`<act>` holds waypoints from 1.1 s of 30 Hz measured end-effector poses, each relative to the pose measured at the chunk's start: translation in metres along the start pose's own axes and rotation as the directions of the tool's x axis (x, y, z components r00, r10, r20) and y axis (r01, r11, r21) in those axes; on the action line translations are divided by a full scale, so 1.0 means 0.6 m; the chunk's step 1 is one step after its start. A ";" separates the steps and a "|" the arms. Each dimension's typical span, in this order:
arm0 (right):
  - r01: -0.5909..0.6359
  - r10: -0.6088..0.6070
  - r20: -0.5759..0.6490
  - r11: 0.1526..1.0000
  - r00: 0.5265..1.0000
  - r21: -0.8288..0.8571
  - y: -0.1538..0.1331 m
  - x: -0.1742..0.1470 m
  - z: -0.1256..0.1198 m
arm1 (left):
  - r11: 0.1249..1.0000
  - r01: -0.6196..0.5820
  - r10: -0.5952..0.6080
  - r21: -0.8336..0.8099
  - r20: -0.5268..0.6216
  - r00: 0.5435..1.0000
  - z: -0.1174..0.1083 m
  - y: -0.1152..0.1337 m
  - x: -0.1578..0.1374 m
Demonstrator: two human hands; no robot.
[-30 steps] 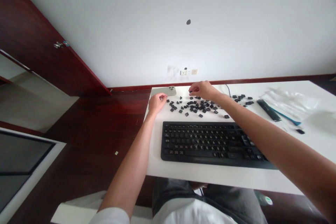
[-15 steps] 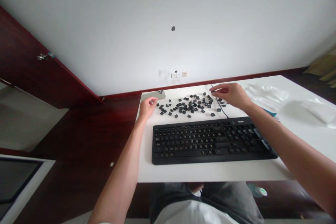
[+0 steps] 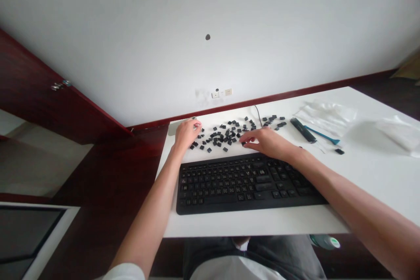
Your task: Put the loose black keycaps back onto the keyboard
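Observation:
A black keyboard [image 3: 223,201] lies on the white table, with many of its key positions lacking caps. Behind it, several loose black keycaps [image 3: 217,143] are scattered in a loose heap. At the right side of this heap, my right hand [image 3: 267,142] pinches a small black keycap [image 3: 243,143] between thumb and fingertips, just above the table. My left hand [image 3: 187,133] rests at the heap's left edge, its fingers curled together. Whatever it may hold is hidden. A phone [image 3: 172,127] lies partly behind my left hand.
Right of the keycaps lie a black stick-shaped object [image 3: 302,130], a blue tool [image 3: 323,134] and a single dark piece [image 3: 339,151]. Crumpled clear plastic bags [image 3: 328,113] cover the back right. A cable [image 3: 258,113] runs over the rear edge. Below the table is a bottle [image 3: 324,241].
My right hand has come nearer and to the left, down beside the keycap heap. My left hand stays by the phone, turned slightly. The view has shifted, showing the blue tool more fully.

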State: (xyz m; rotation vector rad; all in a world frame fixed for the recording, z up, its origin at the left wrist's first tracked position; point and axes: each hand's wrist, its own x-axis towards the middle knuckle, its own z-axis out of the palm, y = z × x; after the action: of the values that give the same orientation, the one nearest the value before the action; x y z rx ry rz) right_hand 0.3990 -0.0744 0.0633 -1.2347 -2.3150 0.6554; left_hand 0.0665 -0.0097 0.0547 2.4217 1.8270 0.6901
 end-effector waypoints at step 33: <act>0.152 -0.155 -0.005 0.976 0.988 -0.158 -0.006 -0.004 0.008 | 0.999 0.024 -0.023 -0.035 0.021 1.000 0.021 0.014 0.007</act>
State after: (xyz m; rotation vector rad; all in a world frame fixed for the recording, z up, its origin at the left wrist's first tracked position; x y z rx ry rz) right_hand 0.3950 -0.0791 0.0616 -1.1082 -2.4573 0.4143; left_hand 0.0796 -0.0051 0.0469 2.3730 1.8166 0.6863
